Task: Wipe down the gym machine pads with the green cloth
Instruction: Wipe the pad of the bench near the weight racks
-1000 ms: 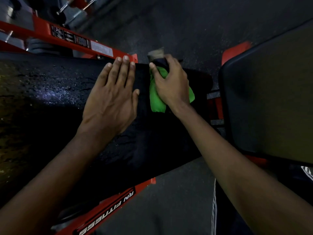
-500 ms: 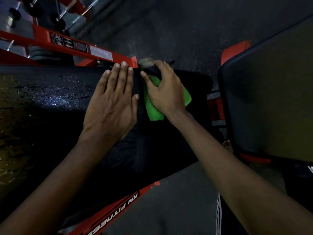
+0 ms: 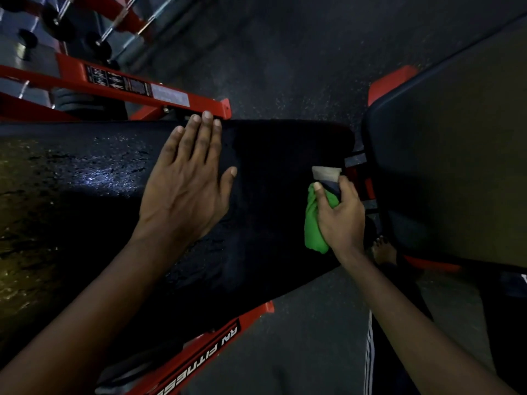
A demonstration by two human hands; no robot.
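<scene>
A long black pad (image 3: pixel 271 172) runs across the view, wet and shiny on its left part. My left hand (image 3: pixel 188 183) lies flat on it, fingers straight and reaching the far edge. My right hand (image 3: pixel 340 215) grips a bunched green cloth (image 3: pixel 313 226) together with a dark object that has a pale top (image 3: pixel 326 173), pressed onto the near right end of the pad. A second dark pad (image 3: pixel 445 172) stands close at the right.
Red frame bars (image 3: pixel 142 89) run behind the pad and another (image 3: pixel 205 349) in front. Chrome bars and weight plates (image 3: pixel 71 29) sit at the upper left. My bare foot (image 3: pixel 383 250) rests on the dark speckled floor (image 3: pixel 285 52) by the right pad.
My right hand has slid the green cloth from the pad's far edge beside my left hand toward me and to the right end. The left hand has stayed flat in place.
</scene>
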